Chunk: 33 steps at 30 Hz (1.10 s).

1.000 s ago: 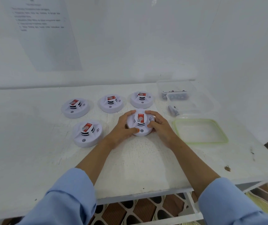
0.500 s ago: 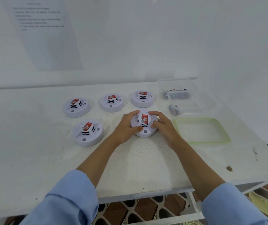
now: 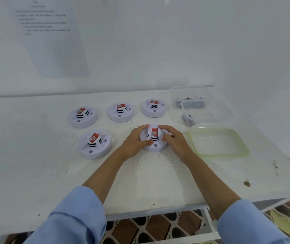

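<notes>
A round white smoke detector [image 3: 154, 140] with a red label on its raised middle sits on the white table [image 3: 35, 164]. My left hand [image 3: 135, 142] grips its left side, thumb on the front rim. My right hand [image 3: 175, 140] grips its right side, fingers curled over the top. Several more detectors of the same kind lie around it: one at the front left [image 3: 95, 144] and three in a back row [image 3: 82, 116], [image 3: 121, 111], [image 3: 154, 107].
A clear plastic box [image 3: 200, 106] with small dark parts stands at the back right, and a loose battery [image 3: 187, 119] lies before it. A green-rimmed lid [image 3: 218, 141] lies right of my hands. A printed sheet [image 3: 51, 37] hangs on the wall. The table's front edge is near.
Both hands stay on the same detector. The fingers have shifted slightly around it, my left thumb now lying on its front rim.
</notes>
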Each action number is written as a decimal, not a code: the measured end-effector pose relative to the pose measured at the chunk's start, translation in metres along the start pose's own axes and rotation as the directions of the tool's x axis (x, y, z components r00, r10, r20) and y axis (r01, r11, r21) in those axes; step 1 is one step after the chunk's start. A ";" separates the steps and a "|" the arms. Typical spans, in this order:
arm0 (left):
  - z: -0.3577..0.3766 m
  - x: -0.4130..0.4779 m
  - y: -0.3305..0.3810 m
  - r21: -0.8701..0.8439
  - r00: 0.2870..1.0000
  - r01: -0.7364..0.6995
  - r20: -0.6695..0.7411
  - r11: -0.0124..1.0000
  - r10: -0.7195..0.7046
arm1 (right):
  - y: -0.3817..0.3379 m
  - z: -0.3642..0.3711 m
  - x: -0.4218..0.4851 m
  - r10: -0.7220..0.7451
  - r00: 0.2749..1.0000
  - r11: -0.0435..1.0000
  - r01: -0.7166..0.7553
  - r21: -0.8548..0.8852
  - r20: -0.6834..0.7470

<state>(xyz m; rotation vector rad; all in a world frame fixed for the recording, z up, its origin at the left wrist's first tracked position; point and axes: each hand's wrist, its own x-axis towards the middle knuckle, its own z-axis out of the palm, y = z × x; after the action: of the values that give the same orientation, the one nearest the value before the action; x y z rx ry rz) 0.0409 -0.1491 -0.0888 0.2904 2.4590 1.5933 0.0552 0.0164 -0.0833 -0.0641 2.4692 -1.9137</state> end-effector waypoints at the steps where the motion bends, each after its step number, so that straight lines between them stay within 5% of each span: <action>1: 0.000 0.000 0.000 0.003 1.000 0.000 0.006 1.000 0.000 | 0.000 0.000 0.000 -0.001 1.000 1.000 0.001 0.000 -0.003; 10: -0.002 -0.003 0.002 -0.073 1.000 0.000 -0.031 0.997 -0.002 | -0.002 0.001 -0.003 -0.016 1.000 1.000 0.016 0.018 -0.019; 15: -0.031 -0.014 0.026 -0.127 0.975 -0.158 -0.175 0.979 0.135 | -0.025 0.003 -0.001 -0.142 0.987 0.981 0.129 -0.142 -0.081; 19: -0.080 -0.030 0.029 -0.050 0.935 -0.238 -0.281 0.970 0.215 | -0.062 0.019 0.000 -0.201 0.979 0.979 0.202 -0.024 0.022; 25: -0.137 -0.064 -0.012 -0.011 0.967 -0.044 -0.251 0.999 0.040 | -0.070 0.077 0.005 -0.137 0.931 0.989 0.111 0.096 0.339; 33: -0.159 -0.072 -0.044 0.058 0.993 0.116 -0.014 0.992 -0.115 | -0.045 0.126 0.023 -0.019 0.880 0.986 0.097 -0.139 0.475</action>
<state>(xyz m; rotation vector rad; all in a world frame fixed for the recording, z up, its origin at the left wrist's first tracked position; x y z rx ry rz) 0.0648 -0.3253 -0.0612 0.1451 2.4846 1.4827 0.0385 -0.1175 -0.0706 -0.5464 2.2865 -1.4807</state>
